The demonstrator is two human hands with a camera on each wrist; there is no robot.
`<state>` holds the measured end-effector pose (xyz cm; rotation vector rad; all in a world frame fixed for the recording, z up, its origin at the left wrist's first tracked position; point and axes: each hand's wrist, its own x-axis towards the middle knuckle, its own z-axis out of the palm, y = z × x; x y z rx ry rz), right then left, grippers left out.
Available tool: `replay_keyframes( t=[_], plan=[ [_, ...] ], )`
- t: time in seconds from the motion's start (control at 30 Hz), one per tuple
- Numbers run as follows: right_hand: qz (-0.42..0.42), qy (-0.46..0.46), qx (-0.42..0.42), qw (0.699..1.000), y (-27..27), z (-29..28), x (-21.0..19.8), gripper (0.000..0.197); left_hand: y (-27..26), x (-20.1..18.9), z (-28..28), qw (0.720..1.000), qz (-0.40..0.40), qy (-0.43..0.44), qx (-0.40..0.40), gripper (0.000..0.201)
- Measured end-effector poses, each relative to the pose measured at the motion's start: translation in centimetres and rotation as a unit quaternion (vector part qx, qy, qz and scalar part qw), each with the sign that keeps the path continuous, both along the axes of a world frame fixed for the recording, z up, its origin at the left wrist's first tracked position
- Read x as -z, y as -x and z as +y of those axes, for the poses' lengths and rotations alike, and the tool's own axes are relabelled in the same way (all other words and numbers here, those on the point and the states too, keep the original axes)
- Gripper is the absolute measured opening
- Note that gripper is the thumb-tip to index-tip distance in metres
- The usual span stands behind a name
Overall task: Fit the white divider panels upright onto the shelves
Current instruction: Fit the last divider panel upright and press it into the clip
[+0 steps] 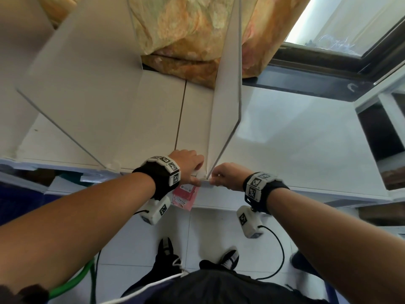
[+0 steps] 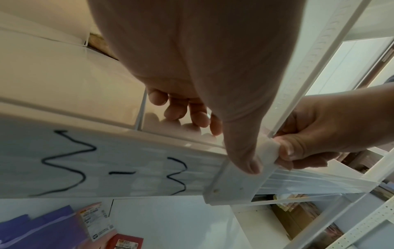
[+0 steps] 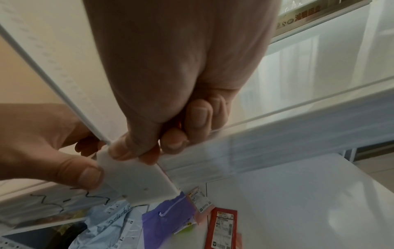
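Note:
Two white divider panels stand upright on the white shelf [image 1: 295, 139]: one at the left [image 1: 83, 84], one in the middle [image 1: 228, 95]. Both hands meet at the middle panel's white foot clip [image 1: 201, 175] on the shelf's front lip. My left hand [image 1: 195, 170] presses its thumb on the clip [image 2: 267, 151], with its fingers [image 2: 198, 116] lying on the shelf top. From the right side my right hand [image 1: 219, 177] pinches the same clip [image 3: 136, 176] with curled fingers [image 3: 198, 116]. The panel's edge [image 2: 309, 75] rises from the clip.
The shelf's front lip [image 2: 106, 165] bears black handwriting. On a lower shelf lie a pink packet [image 1: 186, 196], a red packet [image 3: 221, 227] and a purple bag [image 3: 170, 215]. A floral curtain [image 1: 192, 29] hangs behind; a dark-framed window [image 1: 350, 29] is at the back right.

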<state>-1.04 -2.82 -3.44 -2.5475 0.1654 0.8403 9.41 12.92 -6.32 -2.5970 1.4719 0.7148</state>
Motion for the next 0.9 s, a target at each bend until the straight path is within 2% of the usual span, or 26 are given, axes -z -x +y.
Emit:
replay_keyframes(
  t=[0.23,0.4,0.5,0.6,0.67,0.77,0.8,0.9],
  plan=[
    [0.014,0.021,-0.002,1.0,0.1,0.8,-1.1,0.02,0.2,-0.4,0.1,1.0,0.015,0.005,-0.007,0.053],
    [-0.023,0.069,0.019,0.997,1.0,1.0,-4.4,0.023,-0.4,-1.2,1.5,0.999,0.027,0.014,-0.018,0.058],
    [-0.005,0.073,0.015,0.997,1.4,2.5,-5.6,0.04,-0.8,-1.1,2.1,1.0,0.015,0.019,-0.019,0.055],
    [-0.051,0.063,0.053,0.995,0.9,4.5,-4.8,0.055,0.0,-0.6,1.5,1.0,0.013,0.012,-0.009,0.057],
    [-0.079,0.095,0.037,0.992,0.5,5.3,-4.4,0.045,0.3,-0.6,1.2,1.0,-0.008,0.01,-0.003,0.056],
    [-0.071,0.113,0.037,0.99,0.4,6.0,-3.9,0.027,0.3,-1.1,1.1,0.999,-0.036,0.006,0.027,0.053],
    [-0.06,0.13,0.017,0.99,0.4,5.8,-3.6,0.026,0.4,-1.2,1.0,0.998,-0.045,0.005,0.04,0.053],
    [-0.028,0.132,0.03,0.99,-0.1,5.2,-3.2,0.029,0.5,-1.3,1.0,0.996,-0.067,0.009,0.062,0.062]
  ],
)
